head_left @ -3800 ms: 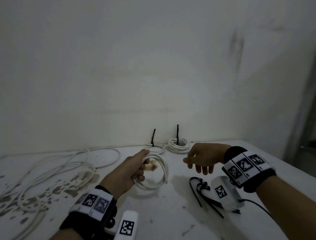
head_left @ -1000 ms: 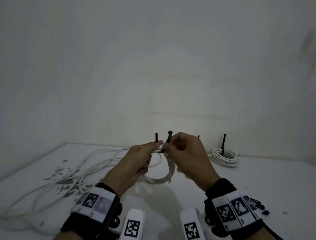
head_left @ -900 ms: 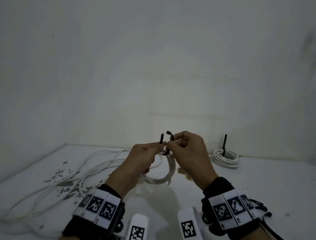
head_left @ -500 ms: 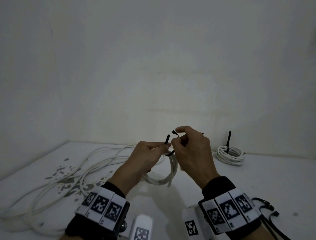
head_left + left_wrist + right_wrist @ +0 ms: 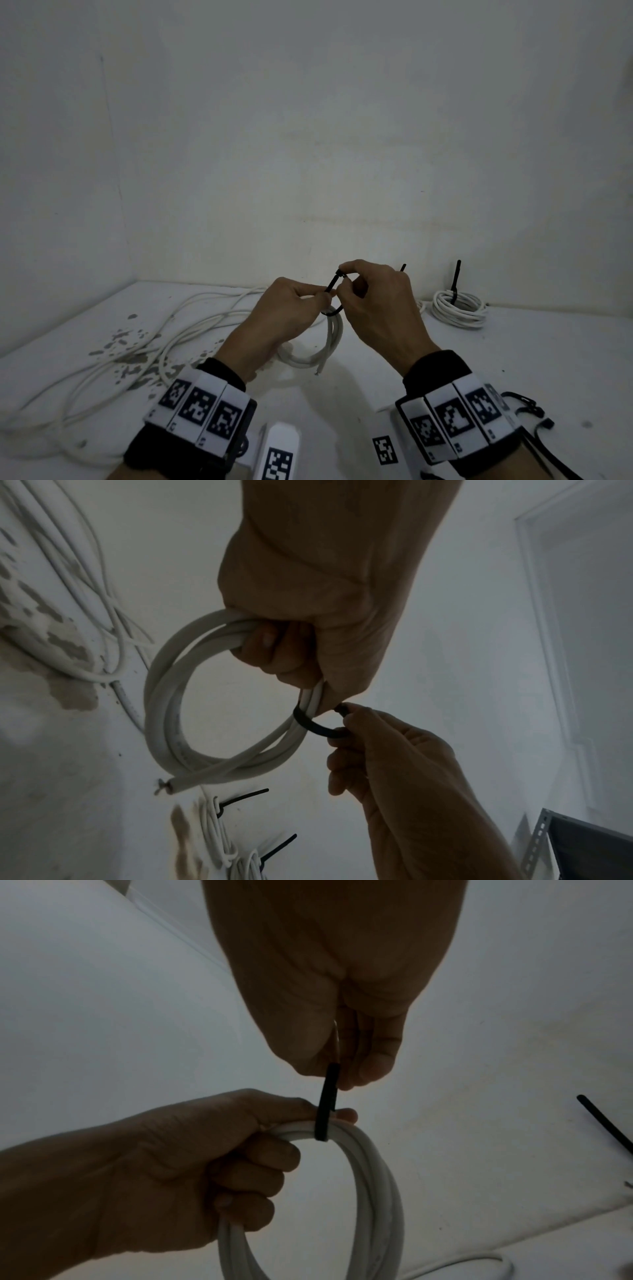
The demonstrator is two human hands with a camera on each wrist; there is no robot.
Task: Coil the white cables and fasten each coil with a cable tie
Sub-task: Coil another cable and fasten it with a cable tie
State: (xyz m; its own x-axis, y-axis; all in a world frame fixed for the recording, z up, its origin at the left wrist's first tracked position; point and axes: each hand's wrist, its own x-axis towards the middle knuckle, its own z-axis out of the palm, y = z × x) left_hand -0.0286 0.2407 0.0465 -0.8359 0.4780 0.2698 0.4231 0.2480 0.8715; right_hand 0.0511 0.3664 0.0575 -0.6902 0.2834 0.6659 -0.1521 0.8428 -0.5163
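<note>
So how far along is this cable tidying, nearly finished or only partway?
Partway, I'd say. Two tied white cable coils already lie by the wall. In hand: the left hand grips a third white coil while the right hand pinches a black plastic cable tie looped round it, not visibly tightened. A loose tangle of white cable remains.

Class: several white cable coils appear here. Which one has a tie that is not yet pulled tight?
The coil gripped in the left hand: its black tie forms a loose loop pinched by the right hand. The coil by the wall lies already cinched.
</note>
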